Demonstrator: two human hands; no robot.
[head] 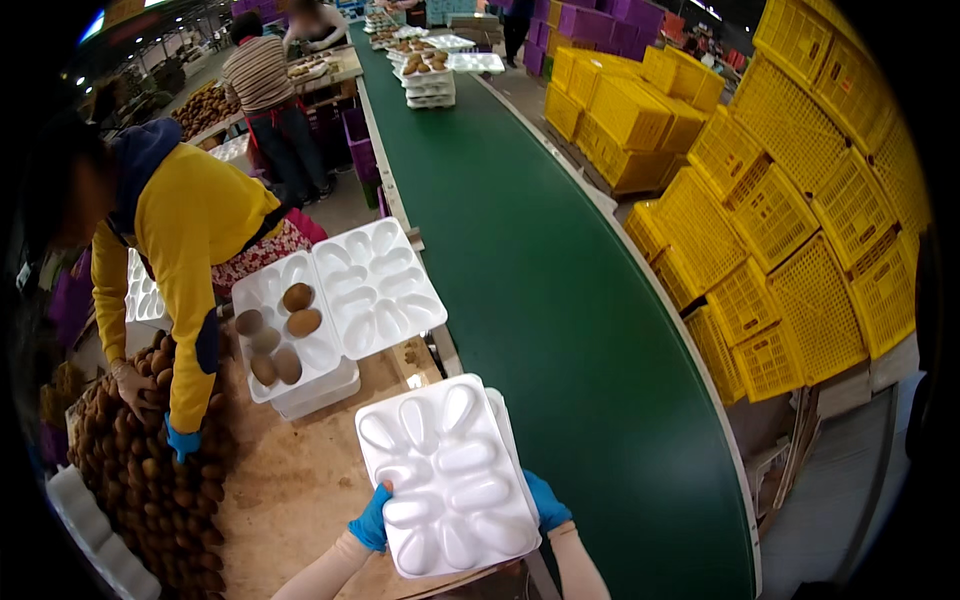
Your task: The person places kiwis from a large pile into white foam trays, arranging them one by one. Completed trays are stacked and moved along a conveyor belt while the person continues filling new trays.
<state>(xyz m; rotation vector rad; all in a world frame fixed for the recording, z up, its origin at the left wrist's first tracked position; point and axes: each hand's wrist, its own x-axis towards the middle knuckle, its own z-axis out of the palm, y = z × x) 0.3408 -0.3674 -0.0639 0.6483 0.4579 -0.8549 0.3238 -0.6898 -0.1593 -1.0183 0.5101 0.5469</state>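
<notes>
My left hand (373, 519), in a blue glove with the thumb tip bare, grips the left edge of a white moulded foam tray (450, 480). My right hand (547, 501), also blue-gloved, holds its right edge; part of this hand is hidden behind the tray. A second white layer shows behind the tray's right side. Beyond my hands, an open white tray (330, 352) rests on stacked trays, with several kiwifruit (304, 323) in its left half and bare hollows in its lid half (382, 289). The held tray is above the border of the wooden table (292, 487) and the green conveyor belt (570, 360).
A co-worker in a yellow top (195, 202) reaches into a kiwifruit heap (150, 472) at the left. Stacked trays (431, 94) stand far up the belt. Yellow crates (772, 217) are piled beyond its right rim. Other people (262, 82) stand at the far left.
</notes>
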